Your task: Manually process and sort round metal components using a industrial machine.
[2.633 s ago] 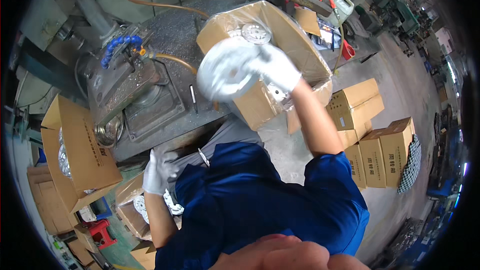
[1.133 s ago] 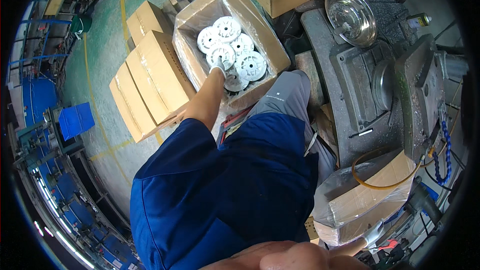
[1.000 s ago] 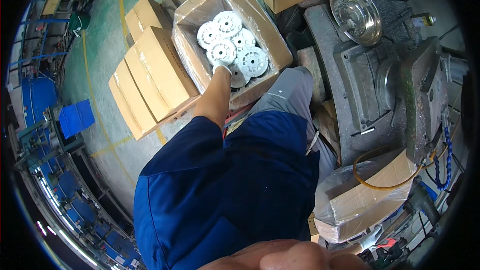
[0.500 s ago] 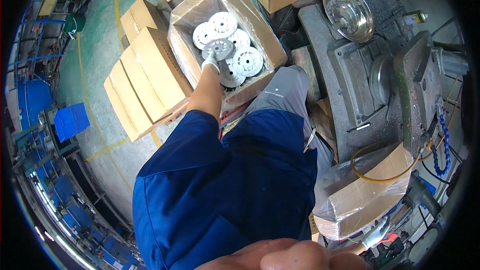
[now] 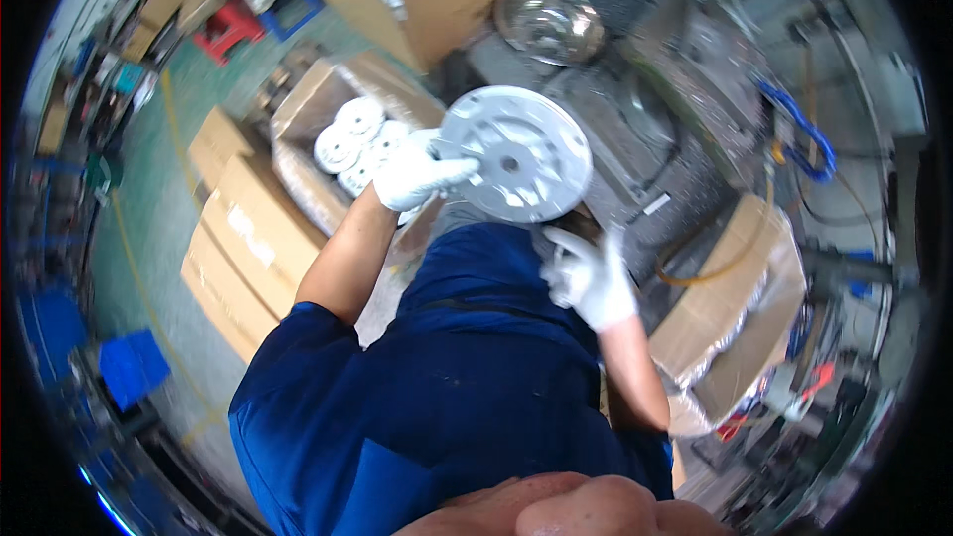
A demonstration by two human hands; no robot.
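Note:
A round grey-white metal disc (image 5: pixel 541 164) with a small centre hole and raised ribs is held up in front of my body. My gloved left hand (image 5: pixel 417 177) grips its left edge, thumb across the upper face. Just below the disc's lower right edge is my gloved right hand (image 5: pixel 594 283), slightly blurred, with fingers apart and nothing in it. Behind my left hand, several similar discs (image 5: pixel 359 119) lie in a plastic-lined cardboard box (image 5: pixel 296 164), partly hidden by that hand.
Closed cartons (image 5: pixel 238 238) stand left of the disc box. To the right is a machine bed (image 5: pixel 685 203) with a shiny metal bowl (image 5: pixel 551 22) at its far end. A blue segmented hose (image 5: pixel 819 154) hangs there. Nearer stands another lined carton (image 5: pixel 730 288).
My left hand has lifted a disc out of the box and brought it right, before my body. My right hand has come from the lower right to beside the disc. The view has swung.

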